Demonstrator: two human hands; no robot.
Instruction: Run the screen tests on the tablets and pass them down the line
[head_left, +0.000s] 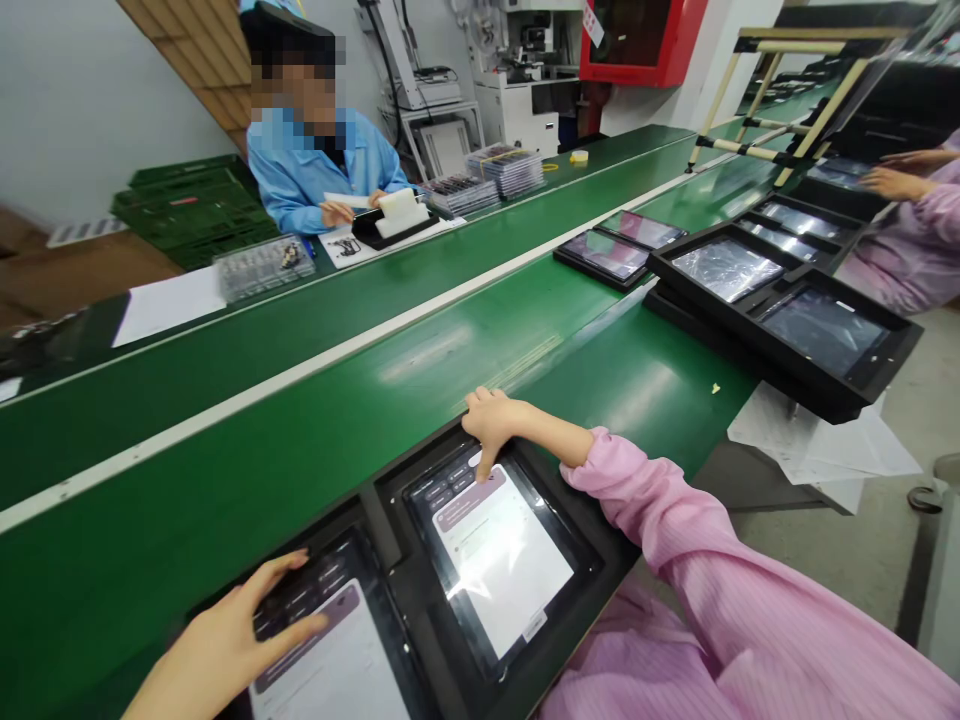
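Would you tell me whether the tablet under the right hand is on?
On: the tablet shows a lit white panel.

Note that your sleeve (pixel 675 570) is pink with fine lengthwise stripes. The tablet screen (pixel 502 560) shows a white panel below a mauve header, within a dark border, and sits in a black tray (pixel 394 490). The conveyor belt (pixel 187 530) is green, divided by a white edge strip (pixel 300 368). The co-worker's jacket (pixel 292 170) is light blue. The wall cabinet (pixel 637 40) is red; the stacked crates (pixel 191 205) are dark green.
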